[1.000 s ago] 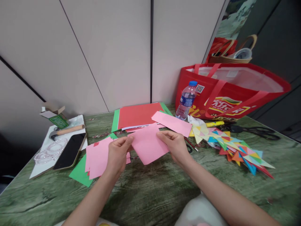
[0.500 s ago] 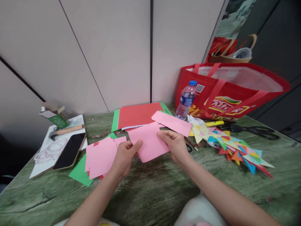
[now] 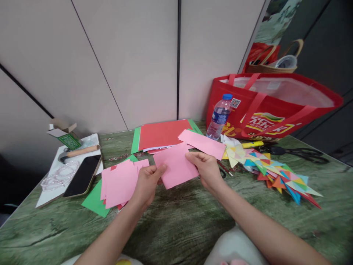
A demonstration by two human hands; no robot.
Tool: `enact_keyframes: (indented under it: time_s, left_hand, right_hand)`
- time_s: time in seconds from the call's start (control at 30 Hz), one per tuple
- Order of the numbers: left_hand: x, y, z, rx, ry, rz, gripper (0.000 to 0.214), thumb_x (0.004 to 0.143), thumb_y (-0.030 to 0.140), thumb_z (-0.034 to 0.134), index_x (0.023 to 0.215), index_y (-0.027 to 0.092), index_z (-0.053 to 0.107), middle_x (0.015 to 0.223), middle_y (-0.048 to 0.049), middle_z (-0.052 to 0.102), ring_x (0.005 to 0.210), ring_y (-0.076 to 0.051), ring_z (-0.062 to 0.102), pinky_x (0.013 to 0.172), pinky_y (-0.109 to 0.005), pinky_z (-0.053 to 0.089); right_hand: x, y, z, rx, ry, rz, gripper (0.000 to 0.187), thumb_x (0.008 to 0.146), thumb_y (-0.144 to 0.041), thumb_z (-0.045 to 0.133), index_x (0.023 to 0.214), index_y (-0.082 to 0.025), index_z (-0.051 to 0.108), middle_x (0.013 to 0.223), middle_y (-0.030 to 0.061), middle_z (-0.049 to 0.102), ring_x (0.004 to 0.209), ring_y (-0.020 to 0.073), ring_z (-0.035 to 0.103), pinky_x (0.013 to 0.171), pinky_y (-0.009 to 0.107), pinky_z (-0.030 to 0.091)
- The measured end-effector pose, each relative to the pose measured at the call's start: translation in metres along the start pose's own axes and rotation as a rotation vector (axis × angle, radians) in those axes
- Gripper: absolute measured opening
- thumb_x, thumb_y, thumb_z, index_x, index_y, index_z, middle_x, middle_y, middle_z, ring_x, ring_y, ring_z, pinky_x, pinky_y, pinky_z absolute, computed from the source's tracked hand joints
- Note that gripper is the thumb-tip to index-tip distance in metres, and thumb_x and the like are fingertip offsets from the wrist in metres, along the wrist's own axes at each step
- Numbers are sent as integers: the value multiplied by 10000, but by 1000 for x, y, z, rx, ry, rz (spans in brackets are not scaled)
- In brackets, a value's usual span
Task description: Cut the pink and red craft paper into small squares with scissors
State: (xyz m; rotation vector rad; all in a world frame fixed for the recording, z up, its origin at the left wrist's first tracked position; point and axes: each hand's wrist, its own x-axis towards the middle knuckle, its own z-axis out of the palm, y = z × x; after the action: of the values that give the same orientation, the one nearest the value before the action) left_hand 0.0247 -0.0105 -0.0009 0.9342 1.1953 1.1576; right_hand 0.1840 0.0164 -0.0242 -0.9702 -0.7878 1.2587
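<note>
A square-looking sheet of pink paper (image 3: 178, 167) is held up over the table, flat and slightly tilted. My left hand (image 3: 149, 180) pinches its left edge, thumb on top. On the opposite edge, my right hand (image 3: 205, 167) grips it between thumb and fingers. Beside my left hand lies a pile of pink paper pieces (image 3: 121, 184) with bits of red showing, over a green sheet (image 3: 96, 202). Just beyond my right hand is a long pink paper strip (image 3: 204, 143), partly resting over a stack topped by red paper (image 3: 162, 134).
Folded multicoloured paper pieces (image 3: 281, 171) lie at right, near black scissors (image 3: 300, 151) and a yellow tube (image 3: 252, 144). A water bottle (image 3: 220, 117) stands before a red bag (image 3: 264, 106). At left are a phone (image 3: 82, 176), a hammer (image 3: 82, 151), beads (image 3: 62, 175) and a small box (image 3: 66, 136).
Both hands keep their hold on the pink sheet, which has shifted very slightly. The view has moved a little; the other things lie as before.
</note>
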Motion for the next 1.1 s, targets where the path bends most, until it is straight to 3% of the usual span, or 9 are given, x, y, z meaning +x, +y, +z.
enact_keyframes:
  time_s: [0.1,0.33,0.47,0.67,0.9,1.1]
  left_hand:
    - [-1,2,1,2,-23,-26,364,551,429,720,465,125,541,434,20,522,418,-69,448,422,-195,361]
    - [-3,2,1,-5,-234,-114,308,598,423,693,584,129,601,596,-46,635,592,-183,627,537,-288,491]
    - [-2,2,-1,-17,-234,-170,302,636,404,674,584,119,587,564,-69,645,622,-211,651,568,-306,514]
    - [0,1,-2,-7,-247,-188,282,686,364,648,724,84,638,687,-118,688,656,-215,664,645,-333,539]
    - [-3,1,2,33,-157,-111,285,609,384,698,617,116,601,521,-51,639,560,-226,657,550,-321,531]
    - [-3,1,1,37,-206,-79,263,656,378,662,608,127,599,500,-21,609,597,-229,664,602,-322,531]
  right_hand:
    - [0,-1,0,6,9,8,183,529,-323,757,626,-177,705,594,14,690,516,142,558,507,268,434]
    - [7,7,-4,32,58,-3,178,523,-323,758,612,-179,703,596,3,690,524,132,555,521,258,426]
    - [12,13,-6,25,79,-21,181,519,-316,759,610,-170,704,606,3,692,532,130,552,531,259,425]
    - [14,14,-7,7,95,-30,222,511,-337,760,636,-161,709,613,18,697,524,146,561,524,275,429]
    - [12,9,-6,-1,97,-30,231,501,-339,766,641,-164,710,606,22,695,513,145,560,502,272,432]
    - [9,8,-4,-3,109,-50,239,506,-355,760,633,-162,702,593,24,690,502,149,558,479,272,431]
